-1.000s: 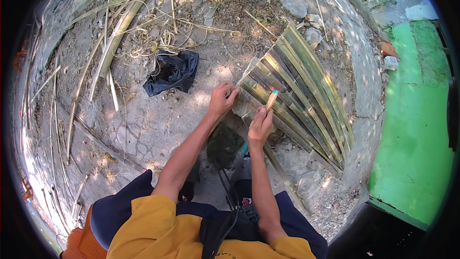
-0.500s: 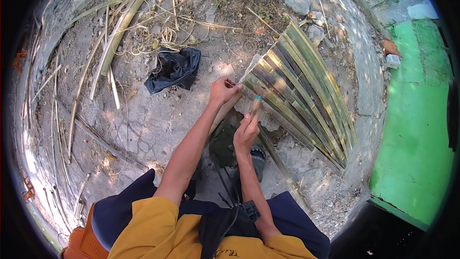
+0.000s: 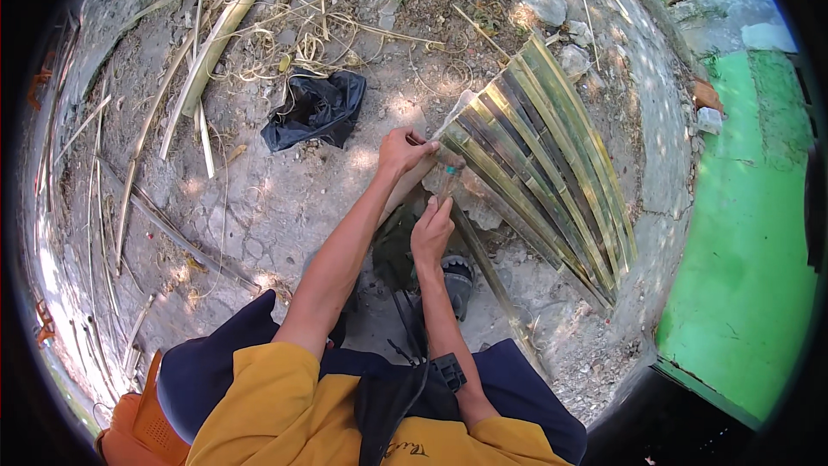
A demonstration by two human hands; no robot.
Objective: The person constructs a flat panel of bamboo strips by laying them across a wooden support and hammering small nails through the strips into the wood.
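My right hand (image 3: 433,231) grips the wooden handle of a hammer (image 3: 448,171). A teal band marks the handle near its brownish head, which is up by my left fingers. My left hand (image 3: 404,154) is closed in a pinch at the near-left corner of a fan-shaped panel of bamboo strips (image 3: 552,160). Whatever is between those fingertips is too small to make out. The strips are green, brown and dark, gathered closely toward the left end and spreading toward the lower right. A pale piece of wood (image 3: 412,181) lies under my left wrist.
A black plastic bag (image 3: 315,110) sits open on the ground beyond my left forearm. Split bamboo lengths (image 3: 216,56) and curled shavings lie at the far left. A bamboo pole (image 3: 493,280) slants beside my shoe (image 3: 459,285). Green flooring (image 3: 733,250) borders the right side.
My right hand has moved slightly left, bringing the hammer head up close to my left fingers. The left hand keeps its pinch at the panel's corner.
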